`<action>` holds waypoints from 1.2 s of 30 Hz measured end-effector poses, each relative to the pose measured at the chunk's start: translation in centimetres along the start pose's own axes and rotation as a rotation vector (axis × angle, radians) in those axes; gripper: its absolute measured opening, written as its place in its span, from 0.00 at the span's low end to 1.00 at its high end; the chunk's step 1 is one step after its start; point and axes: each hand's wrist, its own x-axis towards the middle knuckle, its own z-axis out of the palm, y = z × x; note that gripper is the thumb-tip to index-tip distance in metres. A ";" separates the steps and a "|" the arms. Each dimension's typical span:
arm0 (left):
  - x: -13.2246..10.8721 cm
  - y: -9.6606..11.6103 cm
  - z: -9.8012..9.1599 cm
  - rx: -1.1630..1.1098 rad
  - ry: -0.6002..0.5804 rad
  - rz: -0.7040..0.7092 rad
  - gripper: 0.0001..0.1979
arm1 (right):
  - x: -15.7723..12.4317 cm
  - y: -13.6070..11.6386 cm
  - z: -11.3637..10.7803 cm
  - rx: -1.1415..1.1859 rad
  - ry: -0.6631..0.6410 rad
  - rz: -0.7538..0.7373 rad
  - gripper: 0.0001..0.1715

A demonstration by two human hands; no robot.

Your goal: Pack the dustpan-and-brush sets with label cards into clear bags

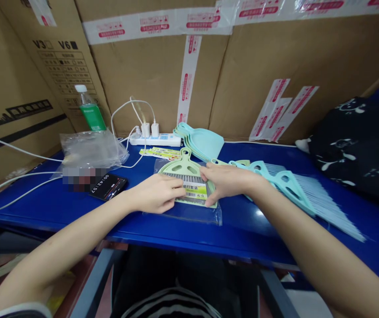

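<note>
A light green dustpan and brush set (184,167) with a yellow-green label card (196,190) across its bristles lies on the blue table, handle end away from me. Clear plastic bag film (205,216) shows around its edges; I cannot tell whether the set is inside or on top of it. My left hand (158,193) has curled fingers pressed on the set's left side, at the card's left end. My right hand (227,180) grips the right edge, thumb near the front corner and fingers further back.
Blue dustpans (205,141) are stacked behind the set, and blue brushes (289,190) lie to the right. Label cards (162,153), a power strip (156,139), clear bags (91,148), a phone (108,185) and a bottle (91,112) are at left. Cardboard (149,79) walls the back; a dark patterned bag (358,145) sits right.
</note>
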 end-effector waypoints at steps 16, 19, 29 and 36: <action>-0.6 -0.5 -1.8 -0.249 -0.206 -0.132 0.10 | 0.1 -0.8 -0.6 0.096 -0.092 -0.111 0.21; -0.6 -0.5 -2.0 -0.296 -0.228 -0.151 0.11 | 0.3 -1.1 -0.7 0.159 -0.147 -0.169 0.23; -0.8 -0.5 -2.2 -0.374 -0.243 -0.169 0.06 | 0.9 -0.6 -0.5 0.346 -0.277 -0.227 0.12; -1.1 -0.9 -2.3 -0.460 -0.247 -0.107 0.18 | 1.0 -1.1 -0.4 0.249 -0.230 -0.209 0.13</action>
